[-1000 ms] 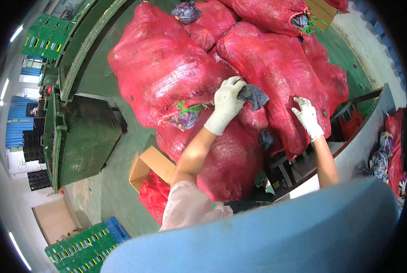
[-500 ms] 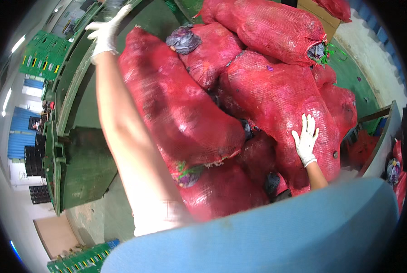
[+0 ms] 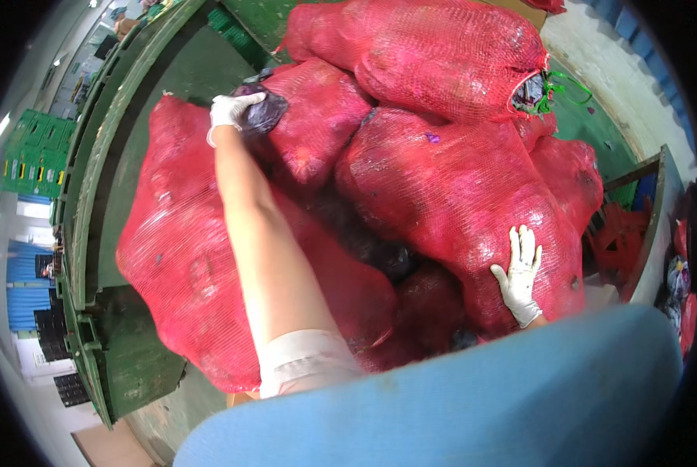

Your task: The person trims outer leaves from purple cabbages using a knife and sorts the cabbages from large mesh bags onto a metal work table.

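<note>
My left hand (image 3: 235,113), in a white glove, has its fingers curled over a dark purple red cabbage (image 3: 265,113) at the far left of the pile. That cabbage sits against the end of a red mesh sack (image 3: 317,101); whether it is loose or in the sack's mouth I cannot tell. Under my left forearm lies a long red mesh sack (image 3: 185,249), tilted along the left side. My right hand (image 3: 518,280), also gloved in white, lies flat with fingers stretched out on a big bulging mesh sack (image 3: 442,179) at the right.
Another full sack (image 3: 449,58) lies across the back, its end tied with green string (image 3: 562,87). A green bin (image 3: 134,350) with a raised rim borders the left. Green crates (image 3: 37,156) stand farther left. Red plastic pieces (image 3: 617,241) lie beyond a panel edge at right.
My left hand has come from the far left edge down onto the cabbage. The left sack has shifted left and nearer. My right hand stays flat on its sack.
</note>
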A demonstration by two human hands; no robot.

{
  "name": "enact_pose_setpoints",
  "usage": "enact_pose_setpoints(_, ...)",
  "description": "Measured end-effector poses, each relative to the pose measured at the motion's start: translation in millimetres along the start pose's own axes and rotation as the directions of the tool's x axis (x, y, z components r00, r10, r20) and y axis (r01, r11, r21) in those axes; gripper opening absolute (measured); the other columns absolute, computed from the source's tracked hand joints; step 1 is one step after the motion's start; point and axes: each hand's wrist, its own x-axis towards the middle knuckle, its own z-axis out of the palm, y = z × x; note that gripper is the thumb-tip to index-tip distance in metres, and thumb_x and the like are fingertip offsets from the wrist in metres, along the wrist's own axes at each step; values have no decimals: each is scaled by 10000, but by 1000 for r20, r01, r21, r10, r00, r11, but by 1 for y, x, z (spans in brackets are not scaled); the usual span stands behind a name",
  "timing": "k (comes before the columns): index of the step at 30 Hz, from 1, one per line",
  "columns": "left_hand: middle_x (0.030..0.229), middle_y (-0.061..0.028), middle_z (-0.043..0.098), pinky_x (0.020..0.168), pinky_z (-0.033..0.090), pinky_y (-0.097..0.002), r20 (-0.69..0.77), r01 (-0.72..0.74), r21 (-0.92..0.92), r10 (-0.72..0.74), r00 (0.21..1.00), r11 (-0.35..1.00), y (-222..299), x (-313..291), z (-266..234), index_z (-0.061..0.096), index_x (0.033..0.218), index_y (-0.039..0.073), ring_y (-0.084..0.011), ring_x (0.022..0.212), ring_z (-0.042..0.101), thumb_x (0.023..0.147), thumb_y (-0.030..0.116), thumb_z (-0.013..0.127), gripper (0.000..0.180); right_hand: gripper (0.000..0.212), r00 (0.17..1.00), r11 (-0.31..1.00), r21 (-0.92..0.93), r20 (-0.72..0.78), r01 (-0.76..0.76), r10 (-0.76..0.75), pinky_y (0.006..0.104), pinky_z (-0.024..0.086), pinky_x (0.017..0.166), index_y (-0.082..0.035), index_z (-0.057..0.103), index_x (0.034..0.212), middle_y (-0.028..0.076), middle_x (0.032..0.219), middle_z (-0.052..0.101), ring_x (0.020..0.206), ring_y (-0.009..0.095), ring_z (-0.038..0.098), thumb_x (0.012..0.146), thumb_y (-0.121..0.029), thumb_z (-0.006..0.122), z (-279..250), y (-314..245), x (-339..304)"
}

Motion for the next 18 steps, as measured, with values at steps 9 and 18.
enact_pose_setpoints(9,1215,-235,551,765,542,-478,173,-102,135,78,982,986,-25,-35,-31,226,1398,12,-339,1005,611,481,159,931,1165,868,1000,999,33,23,-13,12,538,68,1131,-111,225,1480,133,1530,206,1419,317,163,784,-348,687,-2,-10,4)
enact_pose_setpoints(18,1082,-124,629,829,510,-352,121,-241,-67,247,961,968,-63,-103,-12,537,1175,-36,-226,915,623,530,251,885,787,776,997,998,6,-47,63,-63,548,98,1118,-175,223,1490,93,1539,210,1427,256,169,866,-506,544,-5,-27,0)
